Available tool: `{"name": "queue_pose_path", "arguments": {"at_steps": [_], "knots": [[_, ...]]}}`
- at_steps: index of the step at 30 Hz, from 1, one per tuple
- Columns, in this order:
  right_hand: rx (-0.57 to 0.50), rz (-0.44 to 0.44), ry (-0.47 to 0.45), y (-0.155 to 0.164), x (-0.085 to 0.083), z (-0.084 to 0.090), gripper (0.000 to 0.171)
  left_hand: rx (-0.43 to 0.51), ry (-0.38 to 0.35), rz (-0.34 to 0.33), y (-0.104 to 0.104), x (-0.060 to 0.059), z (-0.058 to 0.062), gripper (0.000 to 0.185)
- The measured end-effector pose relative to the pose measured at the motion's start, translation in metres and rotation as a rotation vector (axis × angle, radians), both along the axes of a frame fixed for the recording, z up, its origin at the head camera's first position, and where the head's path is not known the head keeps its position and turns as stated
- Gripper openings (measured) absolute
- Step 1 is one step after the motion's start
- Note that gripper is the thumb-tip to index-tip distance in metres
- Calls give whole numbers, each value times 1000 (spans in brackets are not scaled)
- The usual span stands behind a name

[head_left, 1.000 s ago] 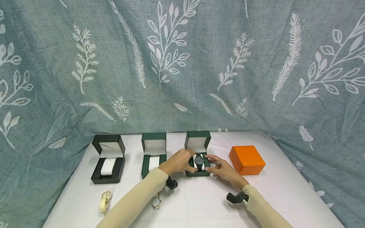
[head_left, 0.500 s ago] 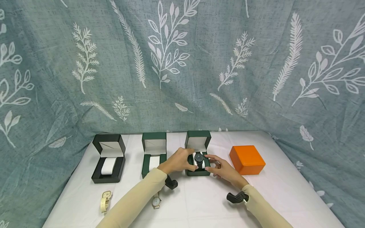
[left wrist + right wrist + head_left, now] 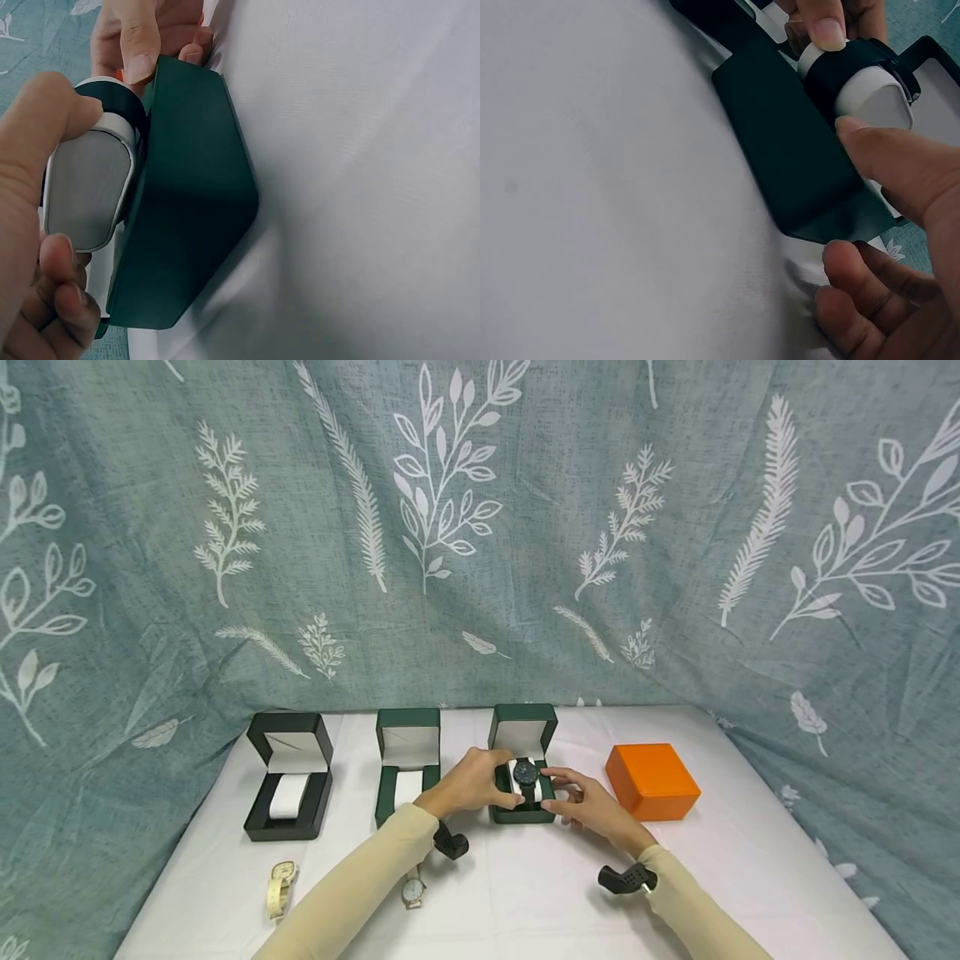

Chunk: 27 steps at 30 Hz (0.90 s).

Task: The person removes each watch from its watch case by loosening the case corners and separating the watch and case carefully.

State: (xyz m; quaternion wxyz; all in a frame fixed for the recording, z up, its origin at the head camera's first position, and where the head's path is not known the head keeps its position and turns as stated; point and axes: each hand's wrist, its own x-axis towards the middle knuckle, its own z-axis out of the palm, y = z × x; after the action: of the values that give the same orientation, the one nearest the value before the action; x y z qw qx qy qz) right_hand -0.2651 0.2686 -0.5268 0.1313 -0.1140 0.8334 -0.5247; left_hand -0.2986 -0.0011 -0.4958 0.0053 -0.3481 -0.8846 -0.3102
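Note:
A black wristwatch (image 3: 526, 773) is strapped round a white cushion (image 3: 86, 191) in the opened green watch box (image 3: 522, 817) at the table's middle right. My left hand (image 3: 471, 781) grips the cushion from its left end, thumb on the near side. In the left wrist view, that thumb presses by the dark strap and the other fingers curl below the grey end face. On the box's right side, my right hand (image 3: 592, 810) holds the box, thumb tip at the front rim beside the cushion. Its lower fingers (image 3: 847, 262) are curled at the box's outer corner.
Left of it stand another opened green box (image 3: 408, 727) and an opened black box (image 3: 288, 831), each with a white cushion. An orange box (image 3: 651, 781) sits at the right. A gold watch (image 3: 278, 889) and a small round-dial watch (image 3: 412, 891) lie in front on the white cloth.
The black watch and its cushion have tipped slightly backward in the box under my left hand. My right hand has stayed nearly in place. The head view has shifted a little.

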Motion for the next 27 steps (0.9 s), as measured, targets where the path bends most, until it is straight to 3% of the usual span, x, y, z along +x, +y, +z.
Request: {"name": "queue_pose_path", "arguments": {"at_steps": [5,18,27], "knots": [[2,-10,44,4,1,7,70,13,8,2,-1,2,2,75],[-14,68,137,1,5,25,84,60,8,-22,-4,3,4,75],[-61,175,61,-10,9,33,94,70,-36,-58,-5,9,7,80]]}}
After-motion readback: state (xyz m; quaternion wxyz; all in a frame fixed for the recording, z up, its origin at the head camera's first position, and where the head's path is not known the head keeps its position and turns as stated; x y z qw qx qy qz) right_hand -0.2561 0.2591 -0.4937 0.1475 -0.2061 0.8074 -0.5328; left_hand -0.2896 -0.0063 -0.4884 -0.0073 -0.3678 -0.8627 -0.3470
